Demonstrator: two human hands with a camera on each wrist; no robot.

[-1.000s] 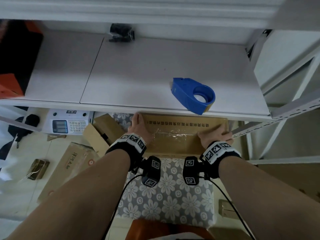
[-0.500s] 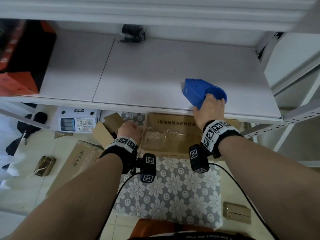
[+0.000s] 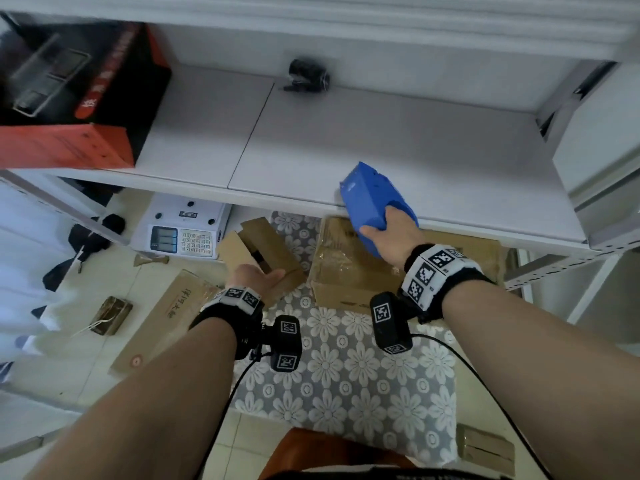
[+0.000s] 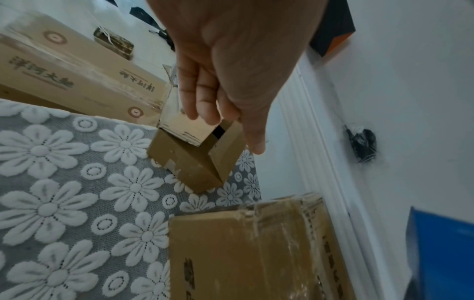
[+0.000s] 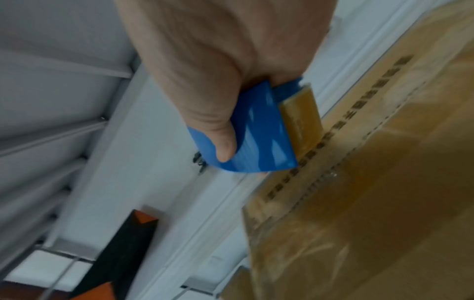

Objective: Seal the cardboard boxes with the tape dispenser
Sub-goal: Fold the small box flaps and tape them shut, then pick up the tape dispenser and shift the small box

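Observation:
My right hand (image 3: 388, 233) grips the blue tape dispenser (image 3: 372, 202) and holds it tilted over the shelf's front edge, above the large taped cardboard box (image 3: 349, 271). In the right wrist view, my thumb and fingers wrap the dispenser (image 5: 256, 132), and its brown tape roll (image 5: 300, 119) faces the box (image 5: 372, 192). My left hand (image 3: 268, 277) reaches with straight fingers to the small open cardboard box (image 3: 263, 247). In the left wrist view, the fingertips (image 4: 205, 115) lie over its raised flap (image 4: 187, 130); I cannot tell whether they touch it.
Both boxes sit on a grey flowered cloth (image 3: 346, 375). The white shelf (image 3: 346, 140) holds a red-and-black box (image 3: 69, 109) at the left and a black object (image 3: 308, 76) at the back. A scale (image 3: 183, 230) and a long carton (image 3: 166, 317) lie on the floor.
My right hand left the large box, took hold of the dispenser on the shelf and lifted it towards the shelf edge. My left hand moved left from the large box to the small one.

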